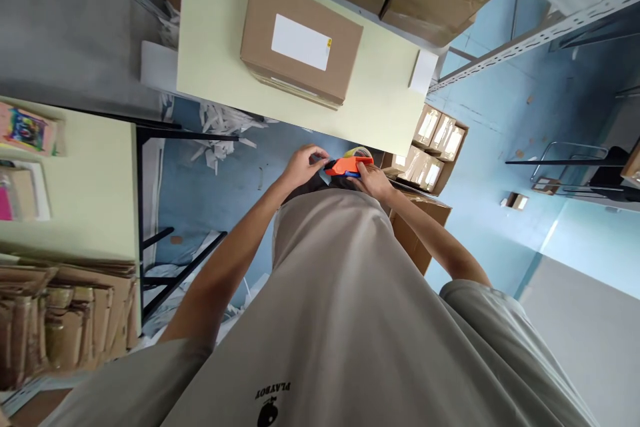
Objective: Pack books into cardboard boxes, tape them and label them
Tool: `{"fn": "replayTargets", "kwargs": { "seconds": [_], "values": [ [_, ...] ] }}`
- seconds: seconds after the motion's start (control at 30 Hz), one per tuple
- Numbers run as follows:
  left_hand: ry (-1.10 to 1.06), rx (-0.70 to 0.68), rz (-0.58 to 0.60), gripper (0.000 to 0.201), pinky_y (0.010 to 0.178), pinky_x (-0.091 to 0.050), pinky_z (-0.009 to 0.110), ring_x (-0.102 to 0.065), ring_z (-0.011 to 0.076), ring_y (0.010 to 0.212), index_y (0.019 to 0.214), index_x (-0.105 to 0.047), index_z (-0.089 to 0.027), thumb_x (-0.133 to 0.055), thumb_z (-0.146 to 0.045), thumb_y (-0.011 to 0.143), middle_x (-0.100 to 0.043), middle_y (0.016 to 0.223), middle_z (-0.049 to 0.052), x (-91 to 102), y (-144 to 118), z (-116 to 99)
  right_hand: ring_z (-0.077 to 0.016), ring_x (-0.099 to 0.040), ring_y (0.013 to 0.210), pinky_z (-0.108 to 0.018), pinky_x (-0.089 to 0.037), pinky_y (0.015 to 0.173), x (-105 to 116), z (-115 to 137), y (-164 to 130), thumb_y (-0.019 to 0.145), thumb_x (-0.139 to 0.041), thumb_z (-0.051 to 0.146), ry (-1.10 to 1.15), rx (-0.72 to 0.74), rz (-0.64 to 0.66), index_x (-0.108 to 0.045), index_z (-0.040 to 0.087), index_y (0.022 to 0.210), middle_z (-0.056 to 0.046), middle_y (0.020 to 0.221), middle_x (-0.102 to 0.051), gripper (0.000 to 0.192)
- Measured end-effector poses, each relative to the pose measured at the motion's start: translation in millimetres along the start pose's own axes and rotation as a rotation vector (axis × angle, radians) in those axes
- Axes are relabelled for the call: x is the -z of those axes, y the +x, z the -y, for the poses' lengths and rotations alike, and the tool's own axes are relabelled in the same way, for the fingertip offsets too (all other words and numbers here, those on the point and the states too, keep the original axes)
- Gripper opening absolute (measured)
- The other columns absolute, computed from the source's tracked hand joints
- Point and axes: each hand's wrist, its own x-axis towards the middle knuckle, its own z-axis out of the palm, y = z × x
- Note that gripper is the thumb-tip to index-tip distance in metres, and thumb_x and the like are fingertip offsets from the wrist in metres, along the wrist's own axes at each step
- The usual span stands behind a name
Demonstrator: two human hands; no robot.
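Observation:
My right hand (374, 181) is wrapped round an orange and blue tape dispenser (345, 166), held close in front of my waist. A yellowish roll of tape (359, 152) shows on its far side. My left hand (303, 165) is at the dispenser's dark front end, thumb and fingers drawn together in a pinch. What lies between those fingertips is too small to make out. Beyond both hands, a closed cardboard box (303, 37) with a white label (301, 42) rests on the pale yellow table (215, 47).
Small boxes fill an open carton (457, 147) at the right, beside a larger carton (415, 233). Paper scraps (220, 123) lie under the table. Flattened cardboard (65, 313) is stacked at the left below another table (90, 193). A metal rack (530, 37) stands upper right.

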Motion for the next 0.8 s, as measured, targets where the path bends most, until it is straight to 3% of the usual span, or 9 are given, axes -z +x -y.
{"fn": "replayTargets", "kwargs": {
  "seconds": [0.23, 0.43, 0.63, 0.8],
  "values": [
    [-0.016, 0.035, -0.109, 0.016, 0.094, -0.064, 0.038, -0.080, 0.0265, 0.106, 0.102, -0.082, -0.023, -0.078, -0.039, 0.101, -0.088, 0.113, 0.010, -39.7, 17.1, 0.8, -0.0477, -0.075, 0.143, -0.061, -0.057, 0.124, 15.7, -42.5, 6.9, 0.125, -0.045, 0.062, -0.058, 0.047, 0.056, -0.052, 0.006, 0.160, -0.033, 0.147, -0.079, 0.066],
    [0.005, 0.028, -0.259, 0.011, 0.094, -0.063, 0.038, -0.080, 0.0247, 0.098, 0.100, -0.083, -0.022, -0.078, -0.032, 0.102, -0.089, 0.108, 0.009, -60.0, 46.5, 17.8, -0.0492, -0.080, 0.130, -0.060, -0.062, 0.113, 25.2, -75.3, 39.6, 0.123, -0.050, 0.062, -0.094, 0.041, 0.056, -0.052, 0.009, 0.161, -0.031, 0.139, -0.082, 0.065],
    [0.108, -0.014, -0.443, 0.004, 0.095, -0.060, 0.037, -0.075, 0.0246, 0.098, 0.098, -0.082, -0.022, -0.081, -0.022, 0.102, -0.085, 0.105, 0.008, -59.5, 75.8, 36.4, -0.0476, -0.082, 0.118, -0.059, -0.062, 0.108, 46.8, -93.9, 84.5, 0.122, -0.047, 0.065, -0.138, 0.110, 0.063, -0.051, 0.010, 0.161, -0.031, 0.133, -0.083, 0.068],
    [0.162, -0.045, -0.614, 0.009, 0.099, -0.057, 0.037, -0.071, 0.0243, 0.095, 0.098, -0.081, -0.023, -0.080, -0.025, 0.107, -0.084, 0.106, 0.007, -36.7, 98.3, 51.9, -0.0449, -0.079, 0.110, -0.057, -0.061, 0.107, 77.0, -125.5, 86.5, 0.115, -0.056, 0.076, -0.091, 0.061, 0.007, -0.061, 0.013, 0.149, -0.025, 0.121, -0.083, 0.072]
  ]
}}
